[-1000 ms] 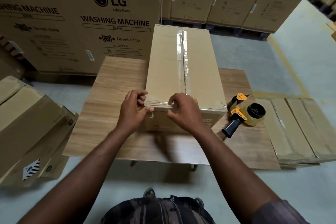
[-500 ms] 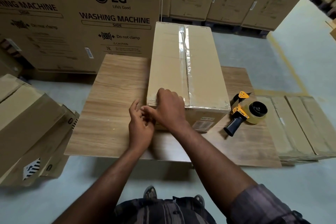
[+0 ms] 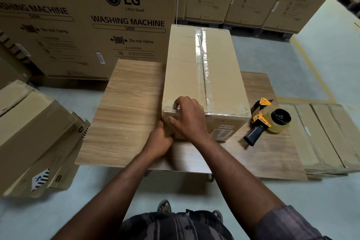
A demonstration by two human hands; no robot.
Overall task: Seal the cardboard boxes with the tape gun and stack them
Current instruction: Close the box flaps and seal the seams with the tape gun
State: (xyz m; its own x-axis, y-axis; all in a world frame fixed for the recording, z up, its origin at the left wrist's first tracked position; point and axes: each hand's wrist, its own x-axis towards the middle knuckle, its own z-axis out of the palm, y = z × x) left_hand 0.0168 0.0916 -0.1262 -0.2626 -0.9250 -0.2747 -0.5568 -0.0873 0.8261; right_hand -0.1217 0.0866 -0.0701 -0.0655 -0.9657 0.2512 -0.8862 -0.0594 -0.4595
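Several tall LG washing machine cartons [image 3: 87, 25] line the back. Low wooden table [image 3: 126, 122] sits in front of them on the grey floor [image 3: 321, 54]. One long cardboard box [image 3: 185, 68] lies lengthwise on the table, right of centre, flaps closed, its far end reaching past the table's back edge. Flattened cartons [image 3: 29, 132] lean in a pile on the floor to the left. Flat folded boxes [image 3: 321, 138] are stacked low just beside the table's right edge.

Right hand [image 3: 189, 119] is draped over the box's near-left top edge: fingers spread, tips pressing on the taped edge, thumb laid on the end face, nothing pinched. Left hand [image 3: 159, 140] is below it, against the box's lower near-left corner, fingers curled inward; the right hand covers them, so I cannot tell if it grips anything.

Yellow-and-black tape gun [image 3: 268, 121] lies on its side on the table right of the box, near but apart, handle toward the person, untouched. Clear tape strip [image 3: 202, 60] runs along the top seam. White printed label [image 3: 222, 132] is on the end face.
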